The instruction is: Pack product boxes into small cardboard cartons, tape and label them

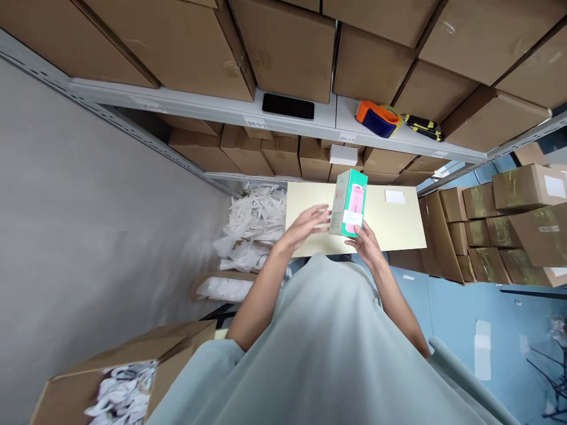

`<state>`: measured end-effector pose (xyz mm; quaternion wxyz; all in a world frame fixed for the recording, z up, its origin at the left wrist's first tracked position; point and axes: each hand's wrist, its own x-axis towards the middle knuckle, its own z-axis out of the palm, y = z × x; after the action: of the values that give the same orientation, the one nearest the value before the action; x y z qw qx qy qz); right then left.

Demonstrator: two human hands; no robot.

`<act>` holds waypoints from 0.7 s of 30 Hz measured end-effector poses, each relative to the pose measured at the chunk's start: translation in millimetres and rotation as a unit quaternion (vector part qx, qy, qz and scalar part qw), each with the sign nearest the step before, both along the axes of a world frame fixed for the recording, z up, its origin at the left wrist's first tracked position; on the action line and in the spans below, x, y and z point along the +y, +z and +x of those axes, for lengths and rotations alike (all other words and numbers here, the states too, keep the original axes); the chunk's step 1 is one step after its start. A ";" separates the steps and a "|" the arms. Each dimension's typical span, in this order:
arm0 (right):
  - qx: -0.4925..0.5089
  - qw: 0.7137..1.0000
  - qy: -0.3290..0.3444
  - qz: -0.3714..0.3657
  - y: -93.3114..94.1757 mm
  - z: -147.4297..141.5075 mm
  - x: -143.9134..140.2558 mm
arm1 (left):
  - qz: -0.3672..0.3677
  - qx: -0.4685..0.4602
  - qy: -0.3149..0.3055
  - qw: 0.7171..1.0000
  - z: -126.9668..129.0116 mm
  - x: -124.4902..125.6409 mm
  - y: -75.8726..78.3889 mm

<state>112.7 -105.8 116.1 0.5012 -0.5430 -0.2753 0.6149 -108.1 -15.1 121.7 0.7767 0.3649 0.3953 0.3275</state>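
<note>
A green and white product box (337, 206) with a pink item printed on its front stands tilted above the cream tabletop (398, 233). My right hand (364, 241) grips its lower right corner, the thumb on the front face. Just left of the box is my left hand (308, 225), its fingers stretched out and slightly blurred; a narrow gap seems to lie between them and the box. A small stack of white labels or cards (394, 196) rests on the table to the right.
A shelf edge (305, 125) crosses ahead, carrying a black phone (287, 106), a tape dispenser (378, 119) and yellow-black cutters (424, 127). Cartons (292, 59) fill the shelves. White scraps (257, 209) lie left of the table; taped cartons (487, 227) are stacked at right.
</note>
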 end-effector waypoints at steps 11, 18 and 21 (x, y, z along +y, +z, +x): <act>-0.132 0.987 0.079 0.043 -8.1 53.9 39.7 | 0.022 0.121 0.115 0.986 65.1 -22.2 -14.5; -0.243 0.961 0.000 0.129 4.5 98.8 139.2 | 0.116 0.295 0.206 0.926 114.1 -17.8 -16.9; -0.263 0.949 0.038 0.170 2.2 102.3 168.4 | 0.141 0.316 0.220 0.912 132.4 -24.0 -11.7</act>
<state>215.0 62.6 118.4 0.4723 -0.5816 -0.5180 0.4128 24.3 -39.0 110.0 0.4598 0.4593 0.6401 0.4097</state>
